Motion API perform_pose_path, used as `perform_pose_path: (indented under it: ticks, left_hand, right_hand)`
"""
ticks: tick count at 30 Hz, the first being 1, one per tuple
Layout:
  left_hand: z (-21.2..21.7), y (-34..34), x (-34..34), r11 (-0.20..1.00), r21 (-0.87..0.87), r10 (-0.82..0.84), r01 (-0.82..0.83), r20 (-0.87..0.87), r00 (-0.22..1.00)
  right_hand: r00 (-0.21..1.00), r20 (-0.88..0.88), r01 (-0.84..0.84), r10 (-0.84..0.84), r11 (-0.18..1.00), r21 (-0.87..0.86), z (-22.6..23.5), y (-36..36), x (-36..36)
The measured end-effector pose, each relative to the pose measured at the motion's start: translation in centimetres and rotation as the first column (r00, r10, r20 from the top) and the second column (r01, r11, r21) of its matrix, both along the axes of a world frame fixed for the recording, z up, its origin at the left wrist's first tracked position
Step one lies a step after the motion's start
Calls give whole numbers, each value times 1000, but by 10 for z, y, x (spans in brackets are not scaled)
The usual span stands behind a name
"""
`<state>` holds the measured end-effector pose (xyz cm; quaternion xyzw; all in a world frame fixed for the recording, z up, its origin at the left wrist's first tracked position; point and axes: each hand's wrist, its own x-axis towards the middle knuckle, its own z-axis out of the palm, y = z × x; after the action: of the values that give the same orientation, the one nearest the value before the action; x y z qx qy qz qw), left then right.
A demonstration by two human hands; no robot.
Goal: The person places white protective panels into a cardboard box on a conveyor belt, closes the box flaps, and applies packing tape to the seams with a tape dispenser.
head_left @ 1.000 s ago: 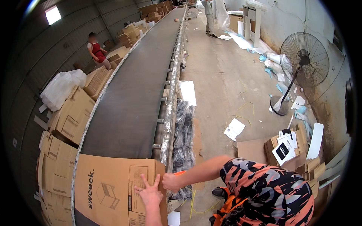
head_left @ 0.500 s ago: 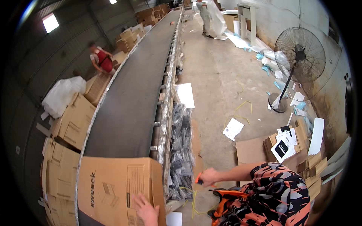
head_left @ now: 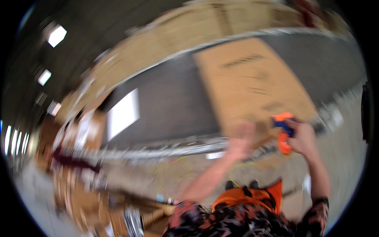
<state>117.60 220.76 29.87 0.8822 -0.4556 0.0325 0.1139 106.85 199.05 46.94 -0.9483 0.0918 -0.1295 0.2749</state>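
Two hands were raised toward a large flat cardboard box (head_left: 246, 85) that lay on the dark conveyor belt (head_left: 169, 102). The whole view was smeared by motion, so fine detail was lost. The right hand (head_left: 302, 136) was closed around an orange and blue tool (head_left: 283, 132), its kind too blurred to make out, and held it just off the box's near right corner. The left hand (head_left: 241, 140) was at the box's near edge, by a small flap; whether it was open or gripping the cardboard could not be told, nor whether it actually touched.

The box sat at an angle across the belt, its near edge close to the metal side rail (head_left: 166, 150) that ran along the belt's border. To the left of the box the belt surface was bare and dark for a long stretch (the widest open room in view), and a strip of belt also showed to its right. Beyond the far edge of the belt rose a row of stacked brown boxes (head_left: 189, 35). A white sheet or panel (head_left: 123, 113) stood at the belt's left end. On the near side of the rail was concrete floor (head_left: 158, 177), with loose yellow strapping and more cardboard clutter (head_left: 83, 197) low on the left.
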Motion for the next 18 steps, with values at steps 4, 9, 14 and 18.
perform_pose_path:
  ticks: [4, 9, 14, 18]
  left_hand:
    - [45, -22, -20, 998, 33, 56, -52, -134, 989]
    - [29, -7, -34, 972, -211, 62, -107, -209, 976]
    - [16, -36, -17, 952, -292, -64, 95, 114, 991]
    - [26, -57, -25, 880, -135, -473, 456, -148, 869]
  right_hand:
    - [998, -25, -67, 62, 959, -275, 12, 15, 96]
    - [752, -657, -325, 61, 901, -288, -34, 23, 158]
    - [897, -439, -190, 50, 941, -280, -48, -5, 13]
    - [785, -620, -155, 4, 970, -189, -87, 25, -63]
